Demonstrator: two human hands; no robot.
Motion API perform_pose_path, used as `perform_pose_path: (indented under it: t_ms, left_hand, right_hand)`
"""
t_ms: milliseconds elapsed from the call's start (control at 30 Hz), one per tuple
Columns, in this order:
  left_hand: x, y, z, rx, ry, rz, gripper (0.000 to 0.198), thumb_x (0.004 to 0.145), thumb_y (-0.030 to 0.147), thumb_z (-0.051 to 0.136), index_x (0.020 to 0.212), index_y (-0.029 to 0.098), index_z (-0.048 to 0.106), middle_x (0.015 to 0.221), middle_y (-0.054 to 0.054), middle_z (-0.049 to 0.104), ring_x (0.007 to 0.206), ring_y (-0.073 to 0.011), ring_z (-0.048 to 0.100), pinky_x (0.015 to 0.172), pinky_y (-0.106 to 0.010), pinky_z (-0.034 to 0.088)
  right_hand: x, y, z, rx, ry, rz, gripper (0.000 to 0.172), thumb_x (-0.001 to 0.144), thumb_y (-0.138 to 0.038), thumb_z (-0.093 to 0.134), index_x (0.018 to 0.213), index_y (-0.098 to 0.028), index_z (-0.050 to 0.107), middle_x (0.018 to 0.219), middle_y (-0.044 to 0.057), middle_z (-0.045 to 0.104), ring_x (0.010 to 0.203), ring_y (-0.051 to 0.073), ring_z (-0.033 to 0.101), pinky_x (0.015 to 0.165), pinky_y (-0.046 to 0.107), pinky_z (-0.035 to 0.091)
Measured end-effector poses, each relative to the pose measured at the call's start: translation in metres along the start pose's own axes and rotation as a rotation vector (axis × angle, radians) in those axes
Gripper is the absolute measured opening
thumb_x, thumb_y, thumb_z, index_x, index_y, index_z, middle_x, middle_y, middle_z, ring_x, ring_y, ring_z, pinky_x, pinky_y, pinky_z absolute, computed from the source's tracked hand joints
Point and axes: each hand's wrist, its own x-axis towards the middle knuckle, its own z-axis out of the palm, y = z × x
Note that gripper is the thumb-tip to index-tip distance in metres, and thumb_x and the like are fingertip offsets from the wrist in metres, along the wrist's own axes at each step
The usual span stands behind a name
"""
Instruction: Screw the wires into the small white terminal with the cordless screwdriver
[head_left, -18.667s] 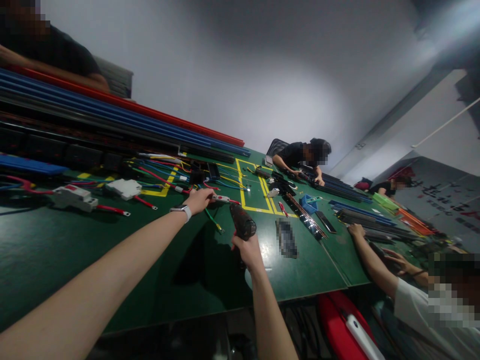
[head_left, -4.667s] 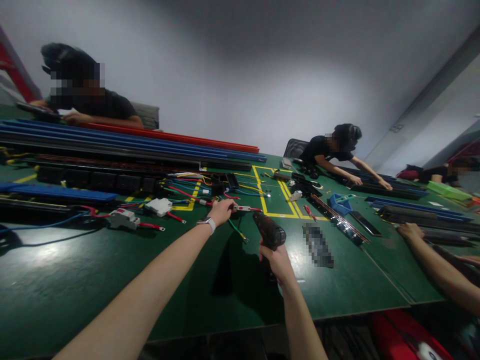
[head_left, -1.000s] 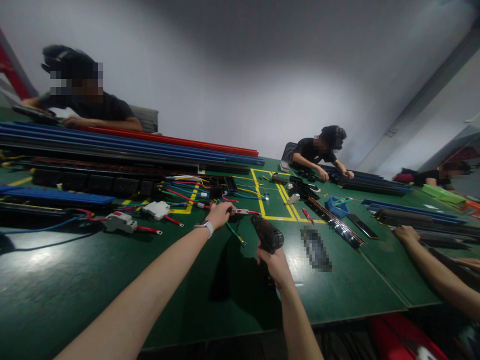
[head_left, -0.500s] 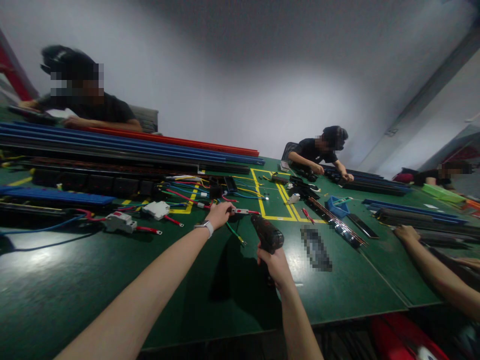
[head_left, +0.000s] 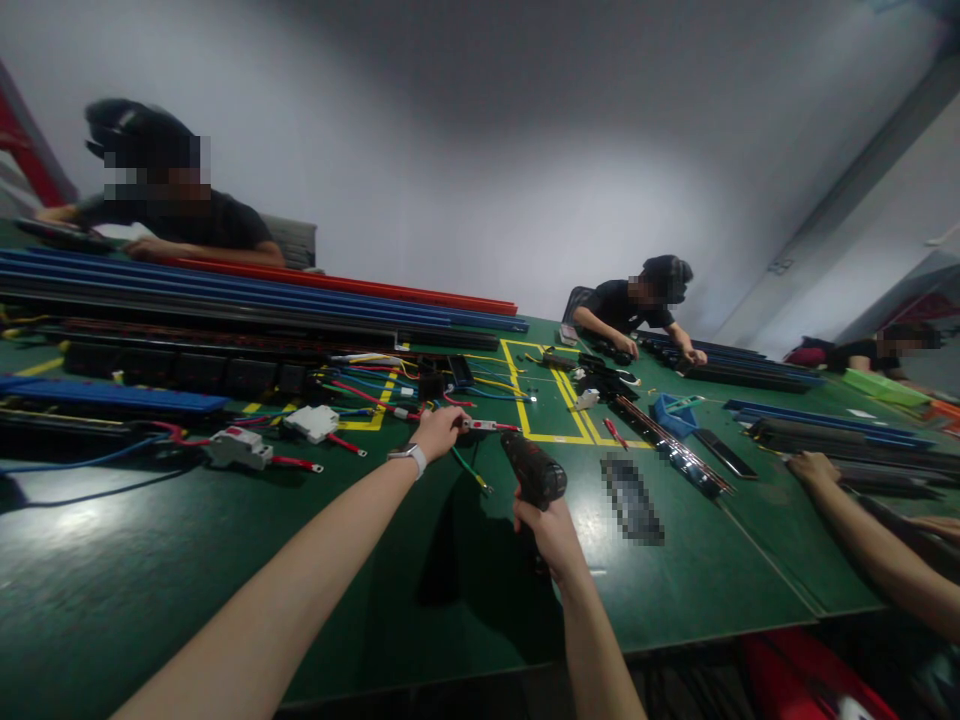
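Observation:
My left hand (head_left: pixel 441 432), with a white watch at the wrist, is closed on a small white breaker (head_left: pixel 480 425) that has a red lead pointing right. The fingers cover part of the breaker. My right hand (head_left: pixel 551 525) grips a black power screwdriver (head_left: pixel 534 472) by its handle. The tool's tip is beside the end of the red lead; whether they touch cannot be made out. A green wire (head_left: pixel 471 468) lies just below my left hand. Two more white breakers (head_left: pixel 240 448) with red leads lie on the green table (head_left: pixel 337 580) to the left.
Long blue and red rails (head_left: pixel 337 288) run along the back left. Right of the tool are a blurred flat object (head_left: pixel 632 500), a red screwdriver (head_left: pixel 615 432) and a blue bin (head_left: pixel 673 415). A co-worker's arm (head_left: pixel 870 530) reaches in from the right; other people sit across the table.
Both of my hands stay almost in place, with the power screwdriver shifted very slightly. Across the table, one person's hand has moved a little.

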Motion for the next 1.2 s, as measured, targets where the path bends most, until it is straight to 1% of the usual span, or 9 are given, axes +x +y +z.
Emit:
perform_pose_path:
  t_ms: [300,400,567,667,967,1200]
  left_hand:
    - [-0.0004,0.0013,-0.0021,-0.006,-0.013,-0.004,0.033,0.084,0.012,0.055,0.108,0.028,0.071,0.121,-0.003,0.072,0.116,-0.0257,0.063,0.104,-0.044,0.036]
    - [-0.0007,0.0022,-0.0031,-0.005,-0.022,-0.008,0.032,0.084,0.013,0.055,0.108,0.028,0.071,0.12,-0.004,0.073,0.115,-0.0254,0.063,0.104,-0.044,0.036]
    - [-0.0007,0.0025,-0.0034,-0.013,-0.022,-0.003,0.03,0.085,0.015,0.056,0.107,0.028,0.072,0.119,-0.003,0.073,0.114,-0.0248,0.063,0.104,-0.043,0.036]
    - [-0.0007,0.003,-0.0036,-0.017,-0.025,-0.011,0.029,0.085,0.016,0.056,0.106,0.027,0.072,0.119,-0.003,0.073,0.114,-0.0245,0.063,0.104,-0.043,0.036]
    - [-0.0007,0.0027,-0.0041,0.003,-0.029,-0.015,0.03,0.085,0.015,0.055,0.107,0.028,0.071,0.121,-0.003,0.073,0.116,-0.0254,0.062,0.104,-0.044,0.035]
    - [-0.0012,0.0035,-0.0044,-0.003,-0.028,-0.011,0.029,0.086,0.016,0.055,0.106,0.027,0.071,0.121,-0.004,0.073,0.116,-0.0258,0.062,0.105,-0.044,0.035]
  right_hand:
    - [-0.001,-0.0062,-0.0004,-0.024,0.007,0.025,0.018,0.07,-0.028,0.064,0.085,-0.018,0.064,0.059,-0.001,0.064,0.06,0.02,0.061,0.063,0.03,0.046]
    - [-0.0009,-0.0047,-0.0007,-0.017,0.007,0.031,0.018,0.071,-0.028,0.064,0.086,-0.018,0.064,0.059,-0.001,0.064,0.059,0.02,0.061,0.063,0.03,0.046]
    - [0.0009,0.0016,-0.0011,-0.005,-0.012,0.0,0.015,0.072,-0.027,0.063,0.084,-0.019,0.065,0.06,-0.001,0.063,0.059,0.019,0.061,0.063,0.03,0.045]
    - [0.0014,0.0033,-0.001,0.009,-0.007,0.014,0.015,0.071,-0.027,0.064,0.084,-0.019,0.065,0.06,-0.001,0.063,0.059,0.019,0.061,0.062,0.029,0.045]
    - [0.0001,0.0031,-0.0009,-0.005,-0.01,-0.008,0.015,0.075,-0.026,0.062,0.087,-0.019,0.064,0.062,-0.001,0.064,0.06,0.019,0.061,0.062,0.029,0.045]
    - [0.0007,0.0008,-0.0011,-0.024,-0.007,0.008,0.016,0.072,-0.027,0.063,0.086,-0.018,0.065,0.061,-0.001,0.064,0.06,0.019,0.062,0.062,0.029,0.046]
